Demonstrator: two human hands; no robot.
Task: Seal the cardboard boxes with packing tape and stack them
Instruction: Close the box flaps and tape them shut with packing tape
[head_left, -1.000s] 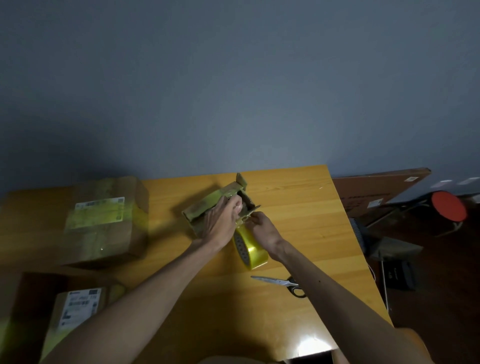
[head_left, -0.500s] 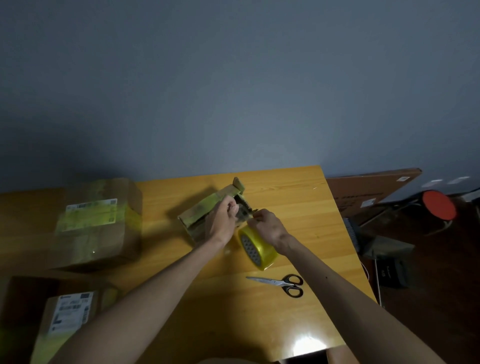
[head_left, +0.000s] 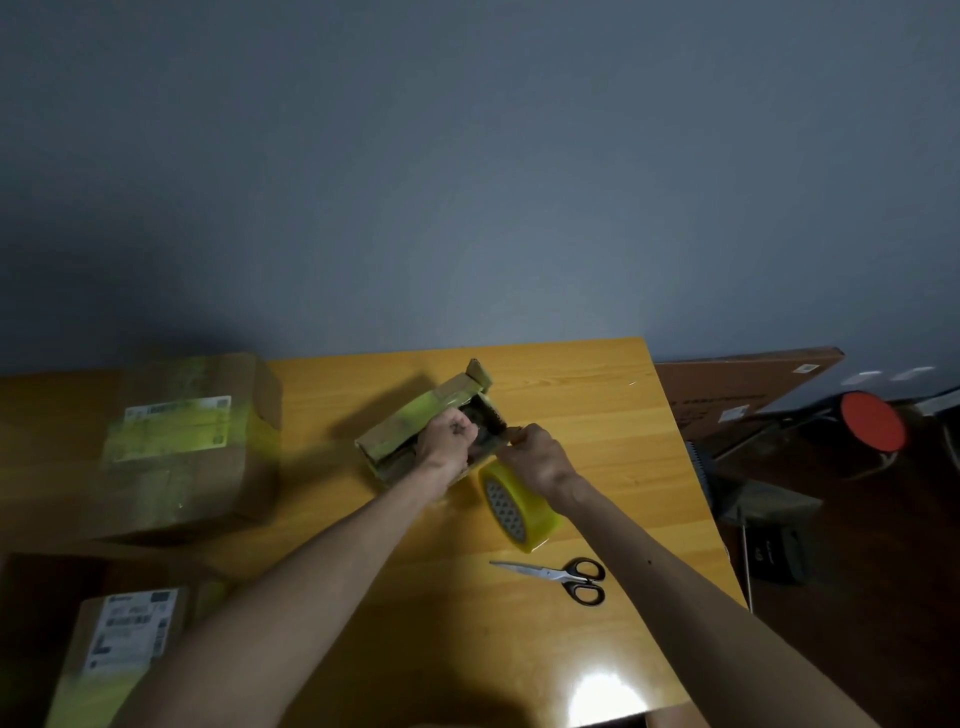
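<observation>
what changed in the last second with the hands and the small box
The left hand, which lay flat on top of the small box, has curled its fingers in at the box's open end. The right hand barely moved: it stays at the flap corner above the tape roll, pinching there. The roll, scissors and big box on the table stayed put.

red stool (head_left: 874, 421) beside wooden table (head_left: 597, 395)
</observation>
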